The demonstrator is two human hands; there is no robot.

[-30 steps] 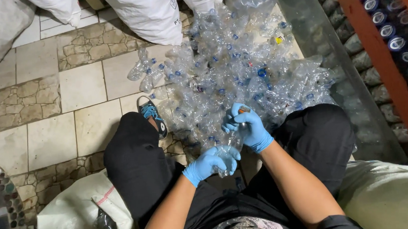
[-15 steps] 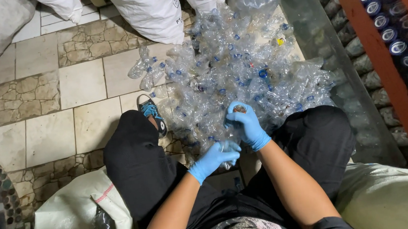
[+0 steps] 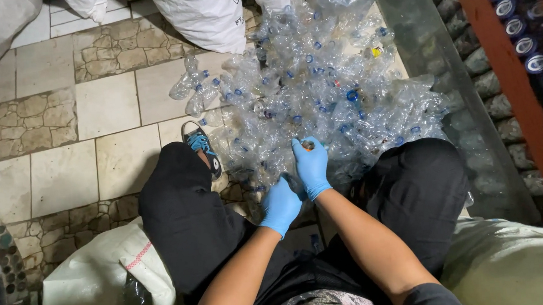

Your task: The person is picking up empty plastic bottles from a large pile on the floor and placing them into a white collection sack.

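Bottle: a crushed clear plastic bottle (image 3: 298, 170) sits between the two gloved hands, at the near edge of the heap, just below frame centre. Its long axis runs roughly from 7 o'clock to 1 o'clock, with the cap end pointing up toward 1 o'clock, where a small orange-brown cap (image 3: 307, 145) shows.
Left hand: the left hand (image 3: 280, 204), in a blue glove, is closed around the lower body of the bottle.
Right hand: the right hand (image 3: 311, 165), also blue-gloved, is curled over the upper end, fingertips pinching at the cap.
Heap: a pile of crushed clear bottles (image 3: 318, 85), many with blue caps, spreads from centre toward 12 o'clock; a yellow cap (image 3: 376, 51) lies at 1 o'clock.
Containers: white sacks (image 3: 201, 14) stand at 12 o'clock behind the heap, contents not visible; another white sack (image 3: 93, 289) lies at 7 o'clock and one (image 3: 515, 263) at 4 o'clock.
Rack: at 2 o'clock an orange frame (image 3: 508, 78) holds rows of dark bottles (image 3: 533, 26) seen cap-on.
In the way: the person's black-clad knees (image 3: 180, 210) flank the hands; a blue shoe (image 3: 199, 145) at 9 o'clock touches the heap's edge.
Floor: pale tiles (image 3: 46, 123) with stone-pattern strips.
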